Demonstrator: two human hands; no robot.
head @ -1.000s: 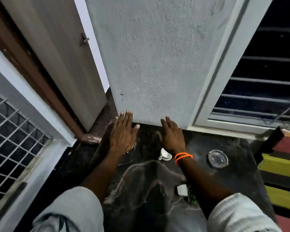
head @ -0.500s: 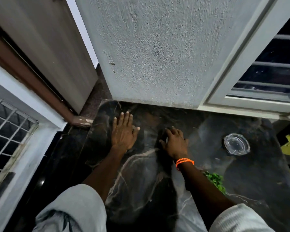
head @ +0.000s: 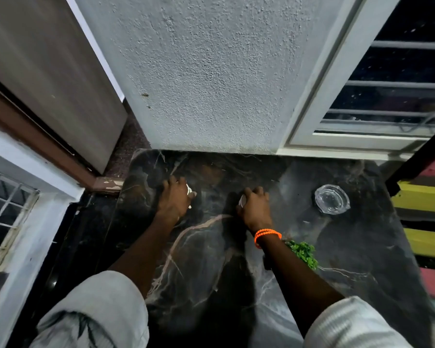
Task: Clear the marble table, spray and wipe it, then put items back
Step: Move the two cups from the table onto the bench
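Note:
A dark marble table [head: 349, 247] with pale veins fills the lower middle of the head view. My left hand [head: 173, 199] curls over a small white object [head: 189, 190] on the table's far left part; only a sliver of it shows. My right hand [head: 255, 208], with an orange bead bracelet at the wrist, curls round a small white cup [head: 242, 200] near the middle. A clear glass ashtray [head: 332, 198] sits to the right. A small green plant [head: 303, 253] peeks out beside my right forearm.
A rough grey wall [head: 211, 84] stands right behind the table. A barred window [head: 399, 96] is at the right, a door [head: 48, 71] at the left. Coloured stripes [head: 427, 197] border the table's right side.
Both hands lay flat with fingers straight a second ago; now their fingers are curled round small white objects. The camera has tilted down, showing more of the table.

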